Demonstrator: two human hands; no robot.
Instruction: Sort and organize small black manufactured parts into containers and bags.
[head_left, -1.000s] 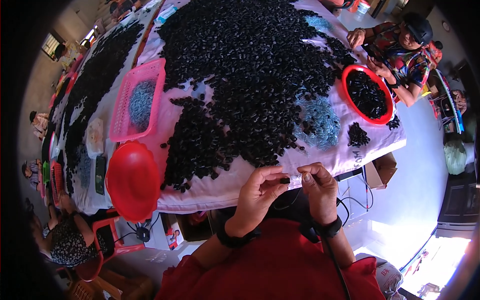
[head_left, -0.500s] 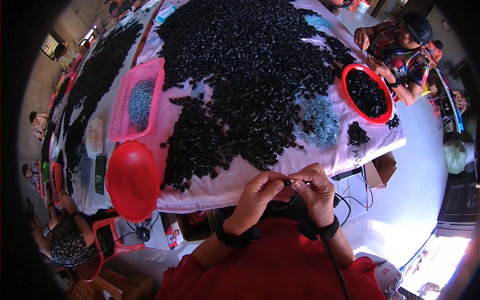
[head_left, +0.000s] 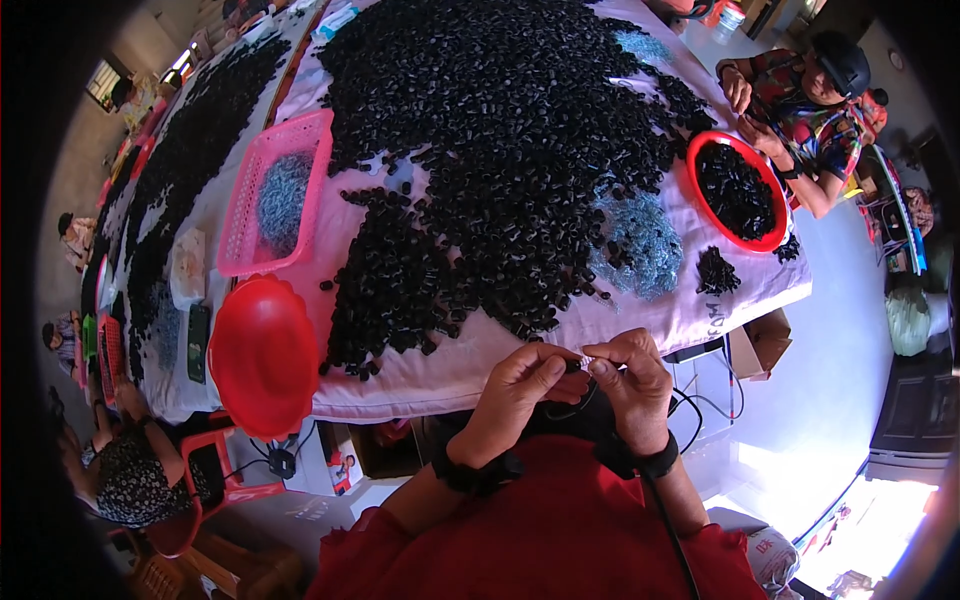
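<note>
A head-worn fisheye looks down from the near edge across the table (head_left: 400,392).

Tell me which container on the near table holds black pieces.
The round red basin on the right: black pieces fill it. The pink basket holds bluish bits, and the scalloped red bowl shows just its red inside.

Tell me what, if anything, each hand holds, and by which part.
The left hand pinches a black piece; the right hand, a tiny pale piece. Fingers hide the gripped parts.
</note>
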